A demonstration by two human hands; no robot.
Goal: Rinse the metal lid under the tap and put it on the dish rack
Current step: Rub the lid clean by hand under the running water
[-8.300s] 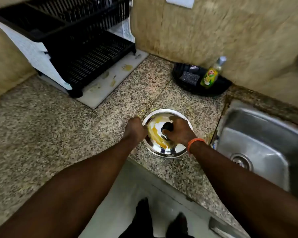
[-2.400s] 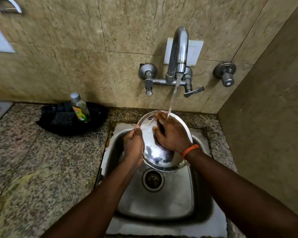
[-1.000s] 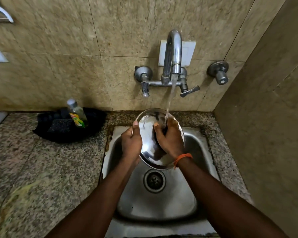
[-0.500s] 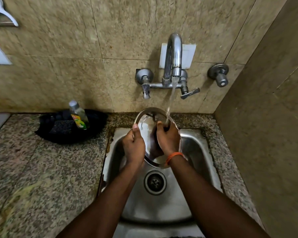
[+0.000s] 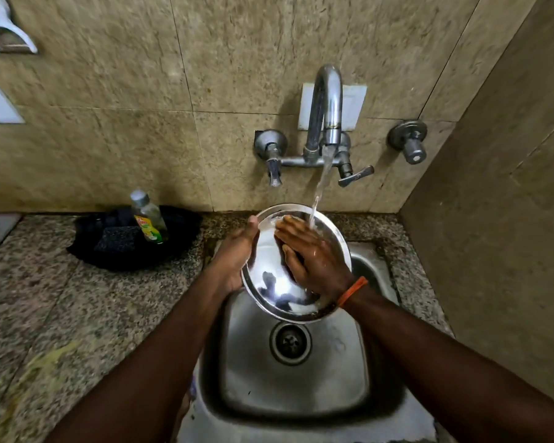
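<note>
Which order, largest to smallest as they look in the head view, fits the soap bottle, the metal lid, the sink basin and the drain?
1. sink basin
2. metal lid
3. soap bottle and drain: too alike to rank, and the bottle stands farther from the camera.

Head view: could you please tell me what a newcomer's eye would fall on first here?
The shiny lid, held tilted over the sink, centre frame, with water from the tap falling onto it. The left hand holds its left rim while the right hand lies flat on its face. A bottle sits in a black tray on the counter, left.
</note>
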